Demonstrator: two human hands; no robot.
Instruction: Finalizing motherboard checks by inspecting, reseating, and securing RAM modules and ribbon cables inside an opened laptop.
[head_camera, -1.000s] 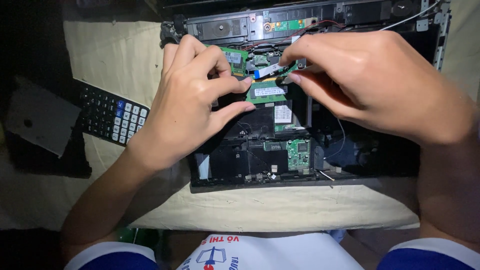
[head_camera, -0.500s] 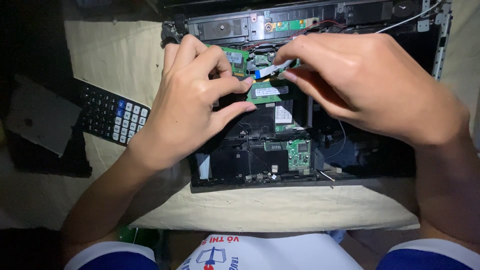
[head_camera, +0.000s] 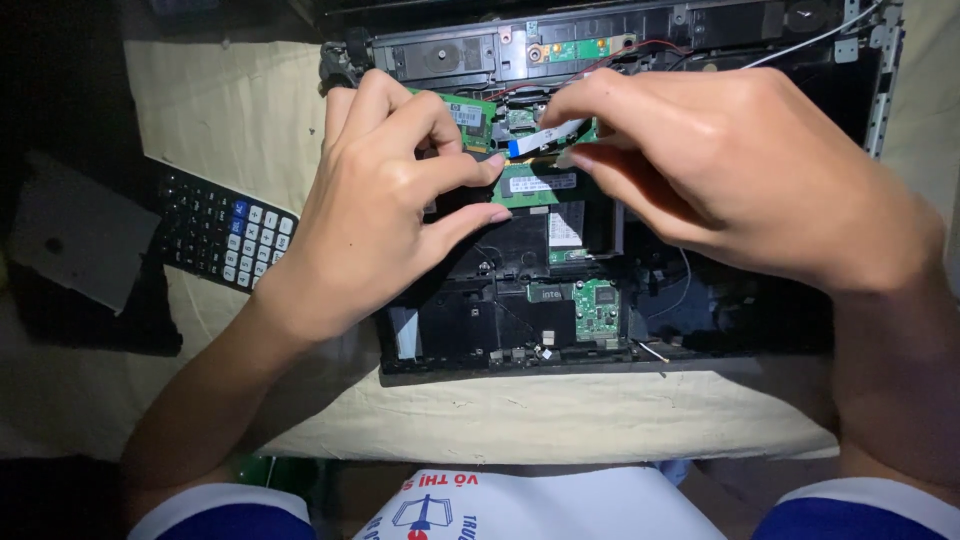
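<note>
The opened laptop chassis (head_camera: 620, 330) lies on a pale cloth (head_camera: 210, 110) over the counter, its cover already off and its boards bare. The right hand (head_camera: 740, 170) pinches a flat white ribbon cable (head_camera: 545, 135) with a blue tip between thumb and forefinger, just above the green memory module (head_camera: 540, 184). The left hand (head_camera: 385, 205) rests on the chassis, its fingers curled narrow and holding nothing, thumb tip touching the module's left edge. The cable's blue end looks free of any socket, though that spot is partly hidden. The module and the small green card (head_camera: 597, 308) are still seated. A dark calculator (head_camera: 225, 230) lies well apart at left.
</note>
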